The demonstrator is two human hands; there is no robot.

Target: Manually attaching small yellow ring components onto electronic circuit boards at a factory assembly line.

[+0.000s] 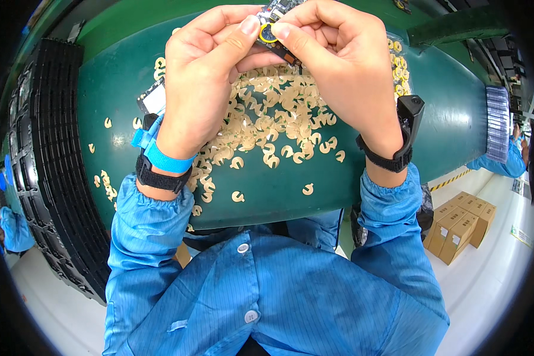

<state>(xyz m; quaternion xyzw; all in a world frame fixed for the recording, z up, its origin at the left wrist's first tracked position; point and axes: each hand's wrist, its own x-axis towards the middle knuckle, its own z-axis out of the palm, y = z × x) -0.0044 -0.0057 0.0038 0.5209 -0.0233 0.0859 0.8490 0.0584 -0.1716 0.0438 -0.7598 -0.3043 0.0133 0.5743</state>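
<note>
A small dark circuit board (286, 55) is held up between my two hands at the top of the view. On it lies a round dark part with a yellow rim (267, 33). My left hand (204, 65) is closed on the board's left side, its thumb by the yellow rim and its fingers underneath. My right hand (344, 65) pinches from the other side, thumb tip at the rim; its other fingertips are partly hidden. Below the hands, many tan C-shaped pieces (279, 118) lie scattered on the green work surface (344, 196).
Yellow-rimmed round parts (400, 74) lie beyond my right wrist. A board with a white top (152, 99) sits by my left wrist. Black trays (47, 148) are stacked at left, clear plastic trays (497, 124) at far right. Cardboard boxes (460, 225) stand on the floor. A co-worker's sleeve (504, 163) shows at right.
</note>
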